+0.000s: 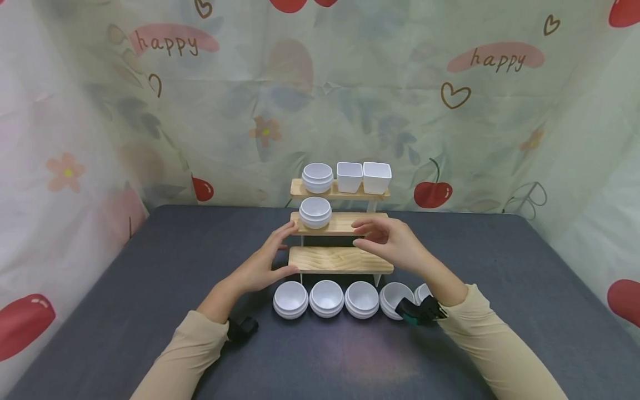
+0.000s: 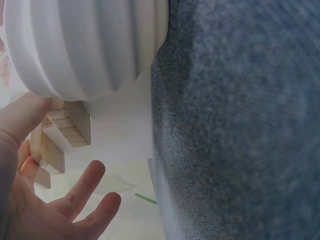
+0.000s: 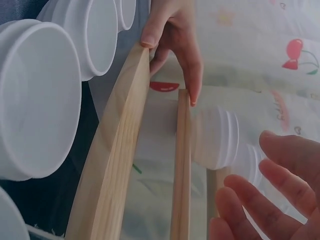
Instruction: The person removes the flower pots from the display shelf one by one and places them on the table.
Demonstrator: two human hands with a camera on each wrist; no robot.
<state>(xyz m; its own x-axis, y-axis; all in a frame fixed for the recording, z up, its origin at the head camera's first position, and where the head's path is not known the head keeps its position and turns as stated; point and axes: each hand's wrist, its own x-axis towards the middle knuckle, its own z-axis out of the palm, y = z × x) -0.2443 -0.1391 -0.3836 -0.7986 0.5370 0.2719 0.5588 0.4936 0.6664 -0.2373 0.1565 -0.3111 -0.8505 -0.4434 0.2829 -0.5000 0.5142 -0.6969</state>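
A three-tier wooden display stand with a bare bottom shelf (image 1: 341,260) is in the middle of the head view. My left hand (image 1: 260,265) is at its left side. The thumb touches the bottom shelf's end, and a fingertip meets the end of the middle shelf (image 1: 345,223). One round white bowl (image 1: 315,213) sits on the left of that middle shelf. My right hand (image 1: 392,240) hovers in front of the same shelf's right part, fingers loosely bent and holding nothing. On the top shelf (image 1: 297,190) are a round bowl (image 1: 317,178) and two square cups (image 1: 349,176).
Several round white bowls (image 1: 327,299) stand in a row before the stand; my right forearm partly covers the rightmost one. A dark cloth (image 1: 200,244) covers the table. Behind hangs a printed curtain (image 1: 340,83), with a thin cable (image 1: 531,195) at the back right.
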